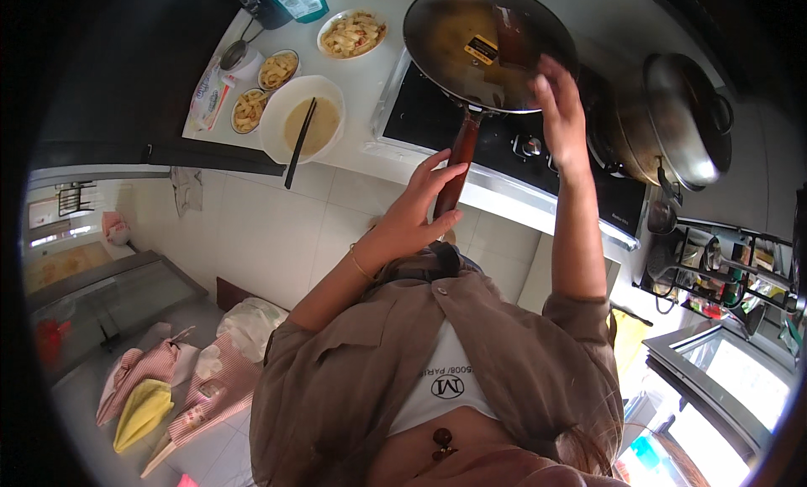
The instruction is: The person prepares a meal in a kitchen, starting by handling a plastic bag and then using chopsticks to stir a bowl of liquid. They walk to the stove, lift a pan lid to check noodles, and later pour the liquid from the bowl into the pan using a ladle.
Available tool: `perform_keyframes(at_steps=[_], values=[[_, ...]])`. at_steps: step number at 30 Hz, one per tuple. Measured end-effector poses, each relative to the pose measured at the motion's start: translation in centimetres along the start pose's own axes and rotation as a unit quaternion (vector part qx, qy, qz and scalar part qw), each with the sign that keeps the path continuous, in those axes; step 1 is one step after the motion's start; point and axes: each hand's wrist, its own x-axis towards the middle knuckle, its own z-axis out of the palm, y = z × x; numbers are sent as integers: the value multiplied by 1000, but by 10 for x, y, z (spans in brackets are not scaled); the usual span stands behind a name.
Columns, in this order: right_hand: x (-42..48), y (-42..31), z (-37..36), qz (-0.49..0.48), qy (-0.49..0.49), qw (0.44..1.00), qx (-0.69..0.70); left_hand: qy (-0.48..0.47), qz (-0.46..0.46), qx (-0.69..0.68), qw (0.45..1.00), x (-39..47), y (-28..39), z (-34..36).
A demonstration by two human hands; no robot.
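A dark frying pan [441, 65] with a reddish-brown handle [461, 143] is over the black hob [410, 112]. Its shiny inner surface bears a black and yellow label [481, 49]. A dark reddish patch shows beside the label; whether it is a reflection, I cannot tell. My left hand [419, 200] loosely holds the handle near its end, fingers across it and thumb close to the tip. Over the pan's right rim is my right hand [561, 118], blurred at the fingertips, fingers apart and nothing in them. Whether it touches the rim is unclear.
A white bowl [271, 124] of pale liquid, chopsticks [301, 140] across it, stands left at the counter edge. Behind are dishes of cut food [352, 34]. A large lidded pot [637, 128] stands right of the pan. Utensils hang on a rack [725, 266]. Hob knobs [528, 146] line the front.
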Motion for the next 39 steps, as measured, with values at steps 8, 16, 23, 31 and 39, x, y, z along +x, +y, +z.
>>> perform_keyframes(at_steps=[8, 16, 23, 31, 39], values=[[113, -24, 37, 137, -204, 884, -399, -73, 30, 15, 997, 9, -9, -22], [114, -15, 44, 209, -103, 934, -273, -120, 36, 14, 992, 16, -29, -34], [113, -38, -22, 248, -29, 966, 61, -153, 39, -23, 987, 15, -35, -37], [96, -51, -17, 246, 46, 949, 191, -165, 36, -35, 985, 14, -37, -43], [99, -35, 17, 252, -13, 964, 82, -159, 41, -28, 986, 11, -40, -42]])
